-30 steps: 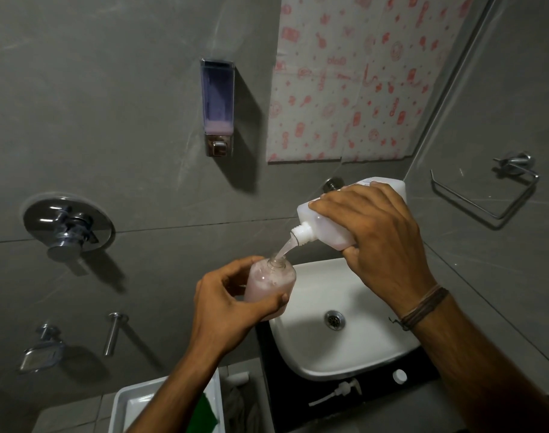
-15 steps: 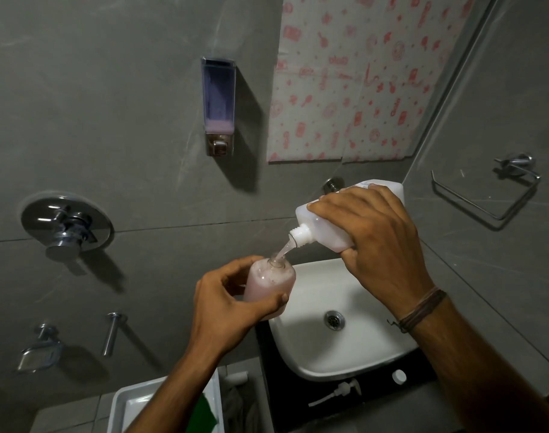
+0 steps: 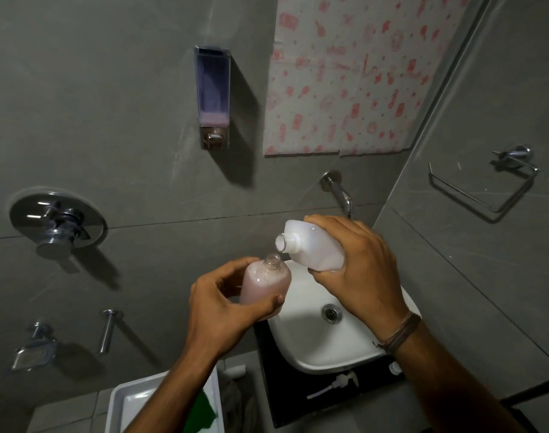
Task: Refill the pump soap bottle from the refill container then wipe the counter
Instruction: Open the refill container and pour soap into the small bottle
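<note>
one soap bottle [image 3: 264, 284] gripped by left hand [image 3: 218, 307], one refill container [image 3: 313, 246] gripped by right hand [image 3: 360, 273].

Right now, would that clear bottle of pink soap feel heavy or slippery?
Probably heavy for its size: the soap bottle looks nearly full. Its neck is open, so tipping would likely spill. Smooth clear walls may be slippery.

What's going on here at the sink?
A person is refilling a soap bottle over the sink. The left hand holds the open bottle, nearly full of pink soap. The right hand holds the white refill container tilted, mouth just above the neck, with no stream showing. The pump lies on the dark counter.
</note>
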Demonstrator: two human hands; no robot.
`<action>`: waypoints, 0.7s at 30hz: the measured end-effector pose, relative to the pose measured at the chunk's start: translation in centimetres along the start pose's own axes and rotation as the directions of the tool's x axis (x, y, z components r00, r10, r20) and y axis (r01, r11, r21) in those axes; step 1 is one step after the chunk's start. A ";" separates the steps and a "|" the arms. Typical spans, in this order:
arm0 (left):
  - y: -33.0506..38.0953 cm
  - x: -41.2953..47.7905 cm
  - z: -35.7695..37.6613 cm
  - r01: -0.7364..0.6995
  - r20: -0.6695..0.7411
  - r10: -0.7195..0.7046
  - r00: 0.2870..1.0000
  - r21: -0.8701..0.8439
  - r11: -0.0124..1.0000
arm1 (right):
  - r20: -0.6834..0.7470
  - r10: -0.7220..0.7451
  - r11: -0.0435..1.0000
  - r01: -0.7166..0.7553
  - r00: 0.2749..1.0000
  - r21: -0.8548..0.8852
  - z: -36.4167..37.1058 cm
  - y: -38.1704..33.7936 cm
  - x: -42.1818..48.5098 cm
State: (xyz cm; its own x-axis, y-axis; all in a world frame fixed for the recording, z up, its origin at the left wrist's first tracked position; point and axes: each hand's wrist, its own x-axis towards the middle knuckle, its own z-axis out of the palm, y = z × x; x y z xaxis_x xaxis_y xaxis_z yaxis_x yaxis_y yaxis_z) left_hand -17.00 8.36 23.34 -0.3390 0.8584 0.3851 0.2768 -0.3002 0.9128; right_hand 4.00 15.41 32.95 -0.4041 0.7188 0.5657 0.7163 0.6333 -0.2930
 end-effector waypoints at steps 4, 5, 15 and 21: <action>-0.3 -0.9 -0.1 0.008 0.006 -0.008 1.000 -0.025 1.000 | 0.068 0.220 0.927 -0.231 0.973 0.296 2.1 1.0 -2.3; -0.5 -1.2 -0.2 0.013 0.009 -0.012 1.000 -0.036 0.999 | 0.086 0.253 0.899 -0.267 0.964 0.347 2.7 1.3 -2.9; -2.0 -5.2 -0.2 0.065 0.050 -0.059 0.997 -0.126 0.990 | 0.145 0.612 0.545 -0.548 0.778 0.635 7.9 5.1 -12.1; -3.5 -7.1 0.3 0.081 0.085 -0.071 0.994 -0.122 0.989 | 0.077 0.808 0.442 -0.687 0.585 0.577 7.7 9.8 -19.0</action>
State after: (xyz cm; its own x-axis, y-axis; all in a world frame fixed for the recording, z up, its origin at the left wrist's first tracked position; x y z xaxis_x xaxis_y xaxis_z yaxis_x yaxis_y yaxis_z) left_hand -15.28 3.47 17.32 -0.2803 0.9098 0.3062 0.1363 -0.2780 0.9509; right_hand 14.29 10.19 13.39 0.2981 0.9539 0.0344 0.2660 -0.0484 -0.9628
